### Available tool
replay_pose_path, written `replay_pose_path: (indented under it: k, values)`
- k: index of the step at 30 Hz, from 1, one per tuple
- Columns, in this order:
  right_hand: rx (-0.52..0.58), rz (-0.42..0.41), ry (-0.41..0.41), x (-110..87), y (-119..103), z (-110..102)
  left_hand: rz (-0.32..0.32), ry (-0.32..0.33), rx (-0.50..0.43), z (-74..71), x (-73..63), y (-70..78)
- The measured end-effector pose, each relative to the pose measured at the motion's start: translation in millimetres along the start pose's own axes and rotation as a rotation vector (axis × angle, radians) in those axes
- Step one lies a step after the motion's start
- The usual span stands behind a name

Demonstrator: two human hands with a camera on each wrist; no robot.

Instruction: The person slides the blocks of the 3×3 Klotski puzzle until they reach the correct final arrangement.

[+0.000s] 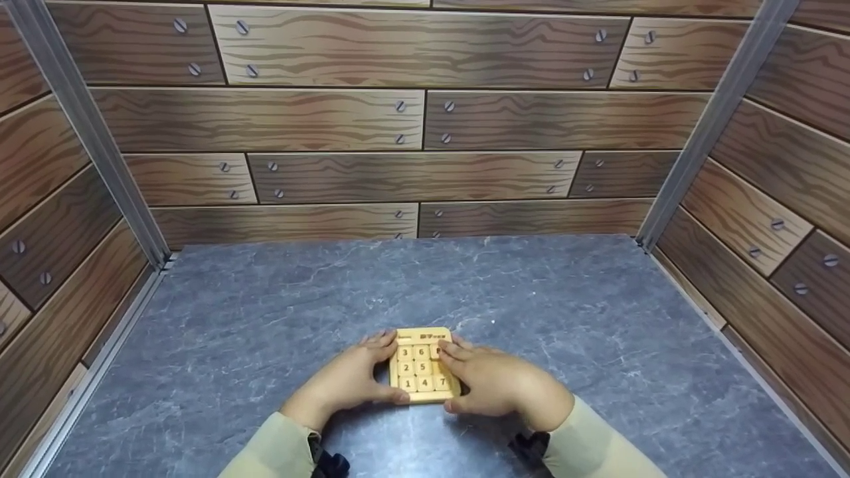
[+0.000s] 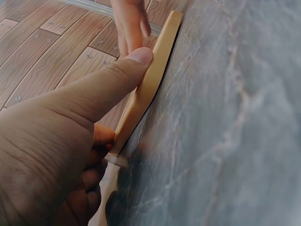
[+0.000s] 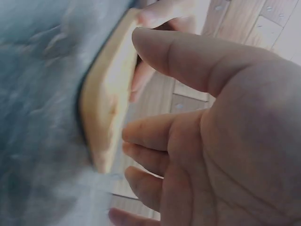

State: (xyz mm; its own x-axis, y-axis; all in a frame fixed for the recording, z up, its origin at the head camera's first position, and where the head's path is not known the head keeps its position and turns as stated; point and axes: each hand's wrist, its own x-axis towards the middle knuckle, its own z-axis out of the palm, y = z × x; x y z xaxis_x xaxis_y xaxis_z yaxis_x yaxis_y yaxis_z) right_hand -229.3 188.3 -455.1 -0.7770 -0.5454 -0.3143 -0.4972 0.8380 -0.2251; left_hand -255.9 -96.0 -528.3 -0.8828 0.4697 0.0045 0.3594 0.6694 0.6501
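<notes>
A yellow number slide puzzle [image 1: 424,396] lies on the table with its numbered tiles facing up. My left hand [image 1: 348,378] holds its left side, the thumb [image 2: 141,56] at the near left corner and the fingers along the far left edge. On the right, my right hand [image 1: 498,382] has a fingertip touching the top tile of the right column, partly hiding its mark. Below that tile is a gap in the column. The right thumb [image 3: 153,44] is by the near right corner, and the other fingers [image 3: 146,134] are loosely extended beside the frame.
The dark grey marbled tabletop [image 1: 319,285] spreads around the puzzle. Walls with a wood-plank print [image 1: 332,119] enclose its back and sides, with metal posts [image 1: 704,126] at the corners.
</notes>
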Motion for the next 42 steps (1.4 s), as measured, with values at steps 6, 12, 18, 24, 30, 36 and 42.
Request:
replay_pose_path:
  k: [6, 12, 18, 24, 30, 36, 42]
  values:
    - [-0.041, -0.012, -0.041, -14.3, -17, -6, 0.003, 0.01, 0.004, -3.2, 1.3, -0.2]
    - [-0.09, 0.01, -0.093, -13.4, -24, 1, -0.008, 0.007, 0.001, 0.7, -1.1, -1.3]
    - [-0.088, 0.017, -0.08, -10.0, -19, 4, -0.003, 0.006, -0.001, 2.0, -0.7, -0.2]
    - [-0.052, 0.037, -0.069, -2.6, -12, 12, -0.001, 0.001, 0.018, 3.5, -2.2, 0.6]
    - [-0.043, 0.033, -0.067, -0.7, -11, 13, -0.011, -0.002, 0.024, 1.9, -2.2, 0.3]
    - [-0.057, -0.022, -0.057, -8.3, -19, 12, 0.002, 0.005, 0.026, 1.0, -2.4, -0.2]
    - [-0.06, -0.13, -0.097, -12.0, -25, 11, 0.034, 0.027, 0.039, 0.7, -1.8, -0.8]
